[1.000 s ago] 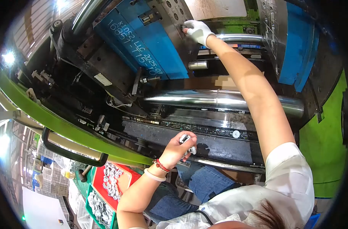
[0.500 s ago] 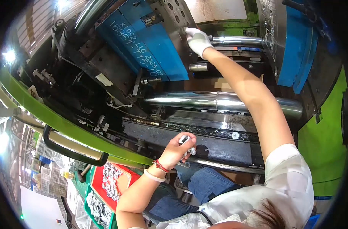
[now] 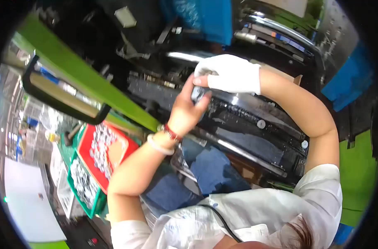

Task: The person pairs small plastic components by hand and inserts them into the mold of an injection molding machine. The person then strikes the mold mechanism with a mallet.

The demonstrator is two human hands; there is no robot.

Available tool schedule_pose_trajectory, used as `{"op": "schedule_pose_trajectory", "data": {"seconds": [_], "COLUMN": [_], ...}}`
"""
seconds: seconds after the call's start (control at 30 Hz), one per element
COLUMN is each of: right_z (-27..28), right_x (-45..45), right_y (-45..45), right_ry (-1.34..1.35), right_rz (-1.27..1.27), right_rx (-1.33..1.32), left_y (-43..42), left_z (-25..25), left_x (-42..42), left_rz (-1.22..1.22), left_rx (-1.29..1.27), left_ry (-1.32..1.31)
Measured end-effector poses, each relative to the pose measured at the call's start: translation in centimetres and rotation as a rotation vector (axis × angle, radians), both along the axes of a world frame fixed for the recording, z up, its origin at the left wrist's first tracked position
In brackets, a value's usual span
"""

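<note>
- Foreground: a white shirt (image 3: 247, 207) and blue jeans (image 3: 216, 166), the wearer's own.
- Left of the legs: a red tray (image 3: 88, 162) and a green tray (image 3: 98, 203), side by side, each holding many small grey-and-white pieces.
- Centre, left hand (image 3: 185, 111): bare, with a red bracelet (image 3: 171, 133) at the wrist; fingers and thumb curl around a small piece (image 3: 197, 94), partly hidden, so any others in the grip cannot be counted.
- Centre, right hand (image 3: 234, 74): white-gloved, thumb uncovered; fingers bent, thumb tip at the left fingertips. Whether it pinches a piece cannot be told.
- Change: half a second earlier the right hand was up by the face of the blue block (image 3: 207, 20); it now meets the left, and the view has swung with it. This suggests a pass or gathering of pieces between the hands.
- Beyond the legs: a pale disc (image 3: 261, 124) lies on the machine's dark bed, well apart from both hands.
- Far: the blue block, blurred, its face untouched.
</note>
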State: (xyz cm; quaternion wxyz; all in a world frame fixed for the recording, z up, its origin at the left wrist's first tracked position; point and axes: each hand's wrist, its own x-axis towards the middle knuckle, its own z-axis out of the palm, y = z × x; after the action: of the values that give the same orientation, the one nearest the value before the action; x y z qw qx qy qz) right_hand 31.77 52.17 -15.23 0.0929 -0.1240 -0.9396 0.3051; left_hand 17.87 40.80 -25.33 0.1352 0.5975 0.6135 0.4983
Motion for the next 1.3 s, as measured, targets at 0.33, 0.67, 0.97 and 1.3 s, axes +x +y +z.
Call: {"op": "schedule_pose_trajectory", "data": {"seconds": [0.33,0.67,0.97,1.3], "right_z": [-2.2,-2.0,-2.5,-3.2], "right_x": [-0.6,0.1,0.9,1.4], "right_y": [-1.8,-3.4,-5.8,-6.0], "right_ry": [0.137,0.042,-0.062,0.31], "right_rz": [0.121,-0.084,-0.102,-0.016], "right_rx": [0.083,-0.397,-0.129,-1.332], "left_y": [-2.5,-3.5,-5.0,-7.4], "left_z": [1.6,2.5,1.7,3.6], "left_x": [-0.3,0.5,1.0,0.1], "left_rz": [0.049,0.007,0.024,0.041], "left_rx": [-0.08,-0.102,-0.125,0.131], "left_ry": [0.115,0.095,0.336,0.039]}}
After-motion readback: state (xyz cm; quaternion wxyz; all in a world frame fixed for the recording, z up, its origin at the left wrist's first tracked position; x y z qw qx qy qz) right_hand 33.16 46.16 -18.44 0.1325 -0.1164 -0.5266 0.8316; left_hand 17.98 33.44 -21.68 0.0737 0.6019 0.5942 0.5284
